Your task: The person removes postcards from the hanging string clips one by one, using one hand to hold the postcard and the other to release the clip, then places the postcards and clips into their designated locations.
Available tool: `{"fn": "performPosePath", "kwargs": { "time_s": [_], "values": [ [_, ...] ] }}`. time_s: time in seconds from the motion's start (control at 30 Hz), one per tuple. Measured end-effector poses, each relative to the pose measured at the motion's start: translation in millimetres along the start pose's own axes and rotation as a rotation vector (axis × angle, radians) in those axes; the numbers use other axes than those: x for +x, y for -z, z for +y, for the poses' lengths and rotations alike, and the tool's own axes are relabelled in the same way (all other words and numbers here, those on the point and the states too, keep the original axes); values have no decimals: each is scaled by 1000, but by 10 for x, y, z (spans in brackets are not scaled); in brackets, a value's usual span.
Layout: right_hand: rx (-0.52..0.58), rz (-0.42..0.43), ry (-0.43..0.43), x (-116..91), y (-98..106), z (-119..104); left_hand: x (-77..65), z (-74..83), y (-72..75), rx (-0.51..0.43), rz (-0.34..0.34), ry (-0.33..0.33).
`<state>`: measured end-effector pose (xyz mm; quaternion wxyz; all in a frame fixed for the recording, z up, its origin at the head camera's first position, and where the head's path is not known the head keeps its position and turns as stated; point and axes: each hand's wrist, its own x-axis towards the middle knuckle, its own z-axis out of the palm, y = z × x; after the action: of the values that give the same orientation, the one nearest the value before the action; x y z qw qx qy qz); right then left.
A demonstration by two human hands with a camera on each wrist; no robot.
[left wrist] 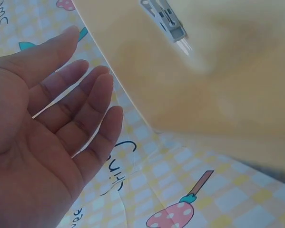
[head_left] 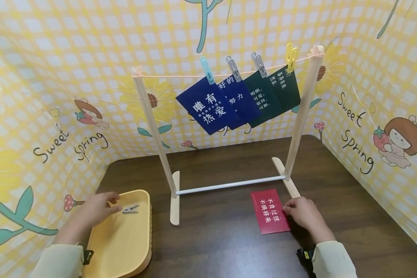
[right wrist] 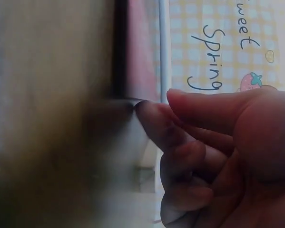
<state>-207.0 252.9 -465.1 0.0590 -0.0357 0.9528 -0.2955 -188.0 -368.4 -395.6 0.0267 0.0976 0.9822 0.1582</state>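
My left hand [head_left: 99,208] hovers over the upper left rim of a yellow tray [head_left: 121,247], fingers loosely bent and holding nothing. Just right of its fingertips, a grey clothespin [head_left: 130,209] lies in the tray; the left wrist view shows this clothespin [left wrist: 165,21] beyond the hand [left wrist: 61,114]. On the right, my other hand [head_left: 304,212] pinches the right edge of a red card [head_left: 270,212] with white writing, lying on the table. In the right wrist view, curled fingers [right wrist: 154,126] meet the end of that card [right wrist: 141,61].
Behind the card stands a wooden rack [head_left: 300,116] with a white bottom bar [head_left: 229,186] and a string on top. Two blue cards [head_left: 208,106] and two dark green cards [head_left: 286,90] hang there from blue, grey and yellow clothespins [head_left: 292,58]. Checked cloth [head_left: 76,69] surrounds the brown table [head_left: 208,239].
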Motion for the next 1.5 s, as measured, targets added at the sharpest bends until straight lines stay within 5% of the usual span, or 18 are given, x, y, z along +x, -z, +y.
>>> {"fn": "performPosePath", "kwargs": {
  "time_s": [0.43,0.63,0.83,1.5],
  "values": [
    [56,23,8,41,147,-119,-63,46,175,-6,78,-21],
    [54,73,40,50,242,-196,-91,87,406,8,73,17],
    [76,92,54,61,355,-279,-74,144,621,45,137,-41],
    [125,159,160,130,702,-658,53,568,1344,179,233,-84]
  ]
}}
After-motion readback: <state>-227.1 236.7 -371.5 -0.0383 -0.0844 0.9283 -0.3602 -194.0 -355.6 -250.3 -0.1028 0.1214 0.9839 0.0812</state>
